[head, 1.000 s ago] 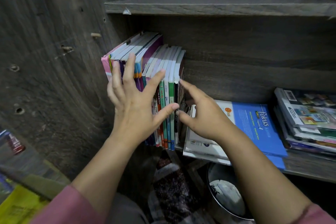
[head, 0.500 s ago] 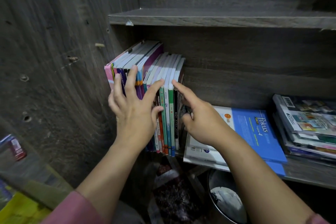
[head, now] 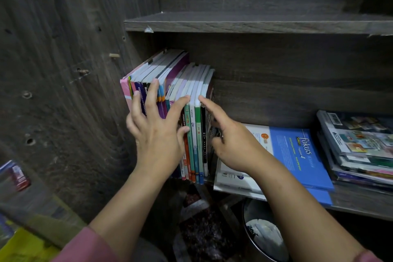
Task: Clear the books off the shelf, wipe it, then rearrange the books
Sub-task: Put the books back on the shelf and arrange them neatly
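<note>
task: books are standing upright at 9 o'clock end of the shelf | left hand: you are pressing flat, released fingers on the spines | right hand: touching the 3 o'clock spine, grasp I cannot tell | risk: squeezing loosely, thin books may be slipping toward the bucket at 6 o'clock

Row of upright books at centre left of the frame, on shelf. Left hand flat on spines, fingers spread. Right hand index fingertip on top corner of rightmost spines, other fingers bent beside the cover. Blue "fokus" book flat right of centre; book stack far right.
</note>
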Demonstrator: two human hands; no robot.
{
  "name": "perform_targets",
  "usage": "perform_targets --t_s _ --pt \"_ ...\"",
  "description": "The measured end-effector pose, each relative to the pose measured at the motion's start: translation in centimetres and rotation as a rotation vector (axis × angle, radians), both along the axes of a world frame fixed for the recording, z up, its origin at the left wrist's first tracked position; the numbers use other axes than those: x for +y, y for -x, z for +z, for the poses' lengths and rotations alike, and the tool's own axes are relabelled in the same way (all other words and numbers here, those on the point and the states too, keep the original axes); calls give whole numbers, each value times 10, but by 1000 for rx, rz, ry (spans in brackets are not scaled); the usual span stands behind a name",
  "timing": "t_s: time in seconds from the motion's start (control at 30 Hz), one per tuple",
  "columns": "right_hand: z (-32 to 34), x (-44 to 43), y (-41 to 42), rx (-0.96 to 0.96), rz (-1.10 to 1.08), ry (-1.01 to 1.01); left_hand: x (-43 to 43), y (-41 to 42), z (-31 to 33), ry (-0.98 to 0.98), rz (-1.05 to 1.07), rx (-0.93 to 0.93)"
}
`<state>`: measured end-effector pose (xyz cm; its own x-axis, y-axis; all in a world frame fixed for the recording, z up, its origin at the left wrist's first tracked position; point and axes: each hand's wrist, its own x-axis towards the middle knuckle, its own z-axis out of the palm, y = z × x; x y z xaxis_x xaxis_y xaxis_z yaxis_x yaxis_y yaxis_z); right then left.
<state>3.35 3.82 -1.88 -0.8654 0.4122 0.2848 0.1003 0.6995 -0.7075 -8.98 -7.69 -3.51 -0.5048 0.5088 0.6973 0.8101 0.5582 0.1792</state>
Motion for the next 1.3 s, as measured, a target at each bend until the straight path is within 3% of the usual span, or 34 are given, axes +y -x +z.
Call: perform_targets --t_s 0.47,1.07,1.3 --pt "-2 6 0 1 10 -27 -9 16 -7 37 -100 -28" --pt "-1 3 1 -22 -10 -44 4 6 -9 -14 10 -24" --pt "-1 4 0 -31 -17 -59 5 11 -16 73 57 27"
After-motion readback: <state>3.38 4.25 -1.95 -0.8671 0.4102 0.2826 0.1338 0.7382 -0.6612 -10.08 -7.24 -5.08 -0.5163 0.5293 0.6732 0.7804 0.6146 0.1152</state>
